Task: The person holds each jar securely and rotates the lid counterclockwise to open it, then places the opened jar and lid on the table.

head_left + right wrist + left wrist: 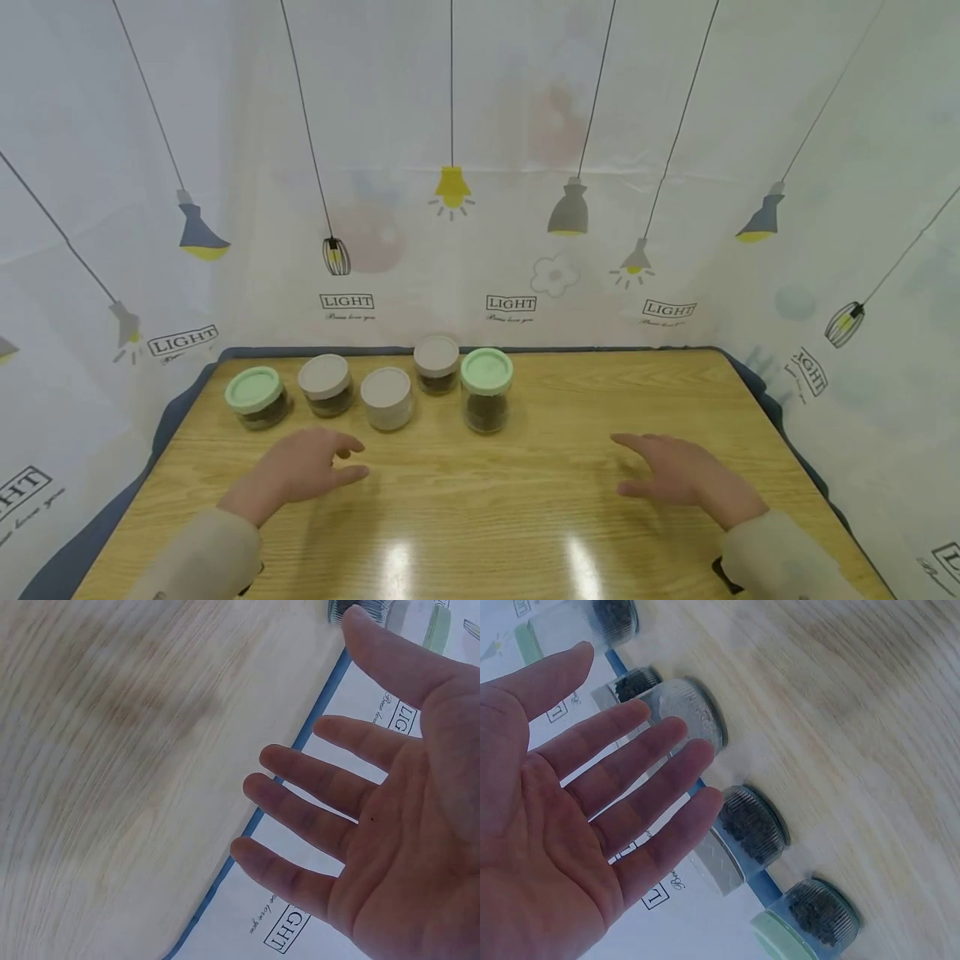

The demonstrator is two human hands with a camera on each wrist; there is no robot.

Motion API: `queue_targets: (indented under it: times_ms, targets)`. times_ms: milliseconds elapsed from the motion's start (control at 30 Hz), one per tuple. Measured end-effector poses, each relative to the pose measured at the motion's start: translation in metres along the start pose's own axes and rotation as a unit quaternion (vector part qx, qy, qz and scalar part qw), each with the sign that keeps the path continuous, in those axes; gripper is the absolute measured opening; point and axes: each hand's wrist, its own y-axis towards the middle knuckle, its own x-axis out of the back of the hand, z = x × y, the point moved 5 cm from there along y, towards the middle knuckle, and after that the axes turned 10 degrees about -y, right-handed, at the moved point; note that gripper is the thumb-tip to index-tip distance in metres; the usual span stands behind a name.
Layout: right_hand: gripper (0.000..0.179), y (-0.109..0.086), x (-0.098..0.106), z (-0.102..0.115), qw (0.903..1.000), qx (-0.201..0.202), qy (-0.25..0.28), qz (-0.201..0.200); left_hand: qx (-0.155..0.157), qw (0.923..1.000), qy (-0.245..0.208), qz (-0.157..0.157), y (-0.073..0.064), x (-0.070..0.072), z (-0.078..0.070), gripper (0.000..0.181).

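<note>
My left hand [306, 467] hovers above the table in front of the jars, its fingers loosely extended and holding nothing. Closest to it are a jar of pale contents with a whitish lid [387, 398] and a dark-filled jar with a whitish lid [326, 385]. A low green-lidded jar [257, 397] stands farthest left. Behind the row sits another whitish-lidded jar [437, 364], beside a taller green-lidded jar [486, 390] with dark contents. Over the right part of the table, my right hand [667, 471] is held with fingers spread, touching nothing.
The wooden table [600, 392] has a dark blue edge at back and sides. A white curtain [480, 267] printed with hanging lamps encloses it on three sides. Light glares off the front of the tabletop.
</note>
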Motion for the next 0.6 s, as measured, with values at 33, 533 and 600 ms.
queue_targets:
  times_ms: [33,533,600]
  targets:
    - [0.079,0.001,0.000,0.001,1.0000,0.001,0.002,0.003,0.000,1.0000,-0.002,0.001,0.000,0.001,0.001,0.047]
    - [0.069,0.021,0.003,0.035,0.9987,0.043,0.021,0.015,0.027,0.9980,-0.039,0.043,-0.006,0.018,0.024,0.043]
    - [0.067,0.025,0.003,0.042,0.9982,0.054,0.022,0.014,0.035,0.9973,-0.042,0.049,-0.007,0.019,0.028,0.044]
